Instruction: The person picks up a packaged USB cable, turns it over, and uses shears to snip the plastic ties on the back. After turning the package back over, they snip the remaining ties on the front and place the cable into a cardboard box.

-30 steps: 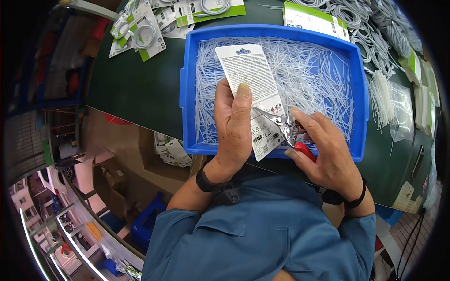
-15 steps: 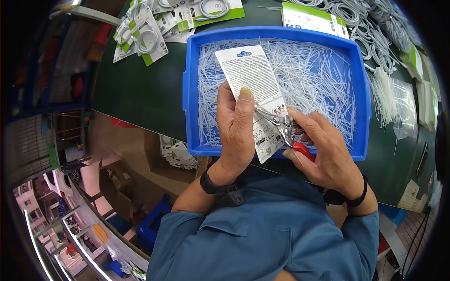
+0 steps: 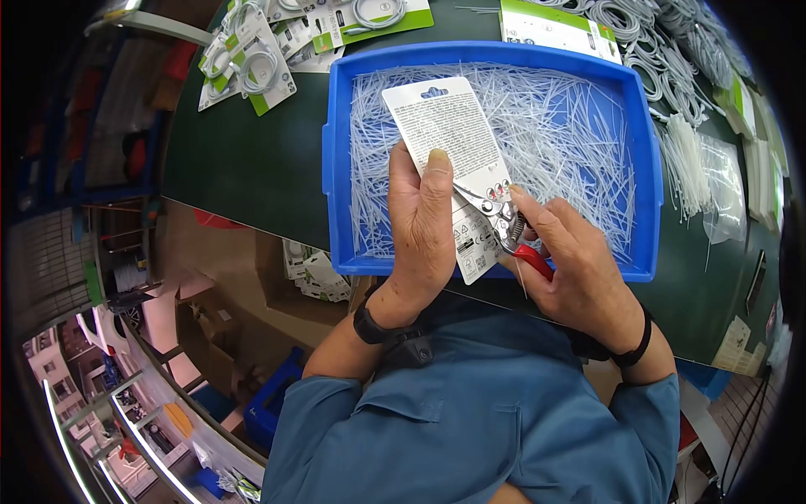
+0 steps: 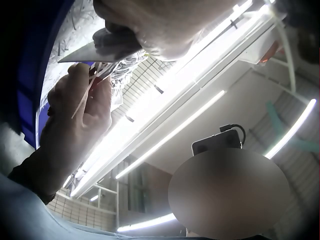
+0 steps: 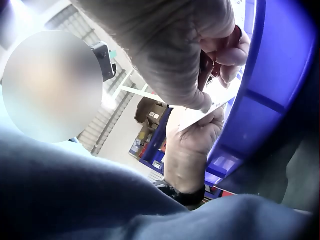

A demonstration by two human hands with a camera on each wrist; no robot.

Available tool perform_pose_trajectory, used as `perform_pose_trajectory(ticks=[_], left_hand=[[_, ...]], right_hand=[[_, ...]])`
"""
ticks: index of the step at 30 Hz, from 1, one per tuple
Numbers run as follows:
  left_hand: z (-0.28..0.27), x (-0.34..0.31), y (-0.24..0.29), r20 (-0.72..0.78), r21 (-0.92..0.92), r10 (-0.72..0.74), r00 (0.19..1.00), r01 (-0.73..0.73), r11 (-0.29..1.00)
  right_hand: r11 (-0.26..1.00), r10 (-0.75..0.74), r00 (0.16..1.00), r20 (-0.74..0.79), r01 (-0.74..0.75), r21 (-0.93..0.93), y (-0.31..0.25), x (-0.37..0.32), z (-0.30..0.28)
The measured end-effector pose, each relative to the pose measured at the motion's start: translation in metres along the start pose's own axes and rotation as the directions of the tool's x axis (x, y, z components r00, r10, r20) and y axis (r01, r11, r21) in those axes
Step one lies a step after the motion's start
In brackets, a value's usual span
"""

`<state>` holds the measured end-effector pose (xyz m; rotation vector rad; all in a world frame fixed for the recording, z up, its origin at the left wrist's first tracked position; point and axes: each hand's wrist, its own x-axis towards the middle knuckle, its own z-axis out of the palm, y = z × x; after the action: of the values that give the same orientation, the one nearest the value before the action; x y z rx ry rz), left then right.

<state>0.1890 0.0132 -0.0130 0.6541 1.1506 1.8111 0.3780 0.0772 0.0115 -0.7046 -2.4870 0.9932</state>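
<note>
My left hand (image 3: 420, 218) grips a white printed packaging card (image 3: 449, 126), thumb across its back, hang hole uppermost. In my right hand (image 3: 583, 260) are red-handled cutters (image 3: 533, 260), their metal head lying across the lower part of the card. The cutters' tips reach the card's left edge beside the left thumb. A thin white strip (image 4: 82, 102) hangs by the right hand in the left wrist view. The right wrist view shows the card's corner (image 5: 192, 117) close to the right thumb; the card's front is hidden in the head view.
Below the hands is a blue tray (image 3: 495, 52) strewn with thin white plastic strips (image 3: 562, 126). Carded cables (image 3: 260, 71) lie at the back left, coiled grey cables (image 3: 663, 76) at the back right. A bundle of white ties (image 3: 684, 168) lies right of the tray.
The cutters and right hand have shifted slightly up and left against the card, and the red handle has turned a little. The left hand keeps its hold on the card.
</note>
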Motion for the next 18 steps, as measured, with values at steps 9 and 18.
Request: perform_pose_trajectory(ticks=[9,18], left_hand=[[-0.016,0.008,0.016,-0.084,0.161,0.057,0.995,-0.043,0.986],[-0.017,0.012,0.039,-0.175,-0.011,0.067,0.982,-0.07,0.997]], right_hand=[[0.999,0.041,0.999,0.029,-0.04,-0.018,0.002,0.001,-0.011],[0.996,-0.009,0.999,0.052,0.013,-0.086,-0.001,0.0,-0.015]])
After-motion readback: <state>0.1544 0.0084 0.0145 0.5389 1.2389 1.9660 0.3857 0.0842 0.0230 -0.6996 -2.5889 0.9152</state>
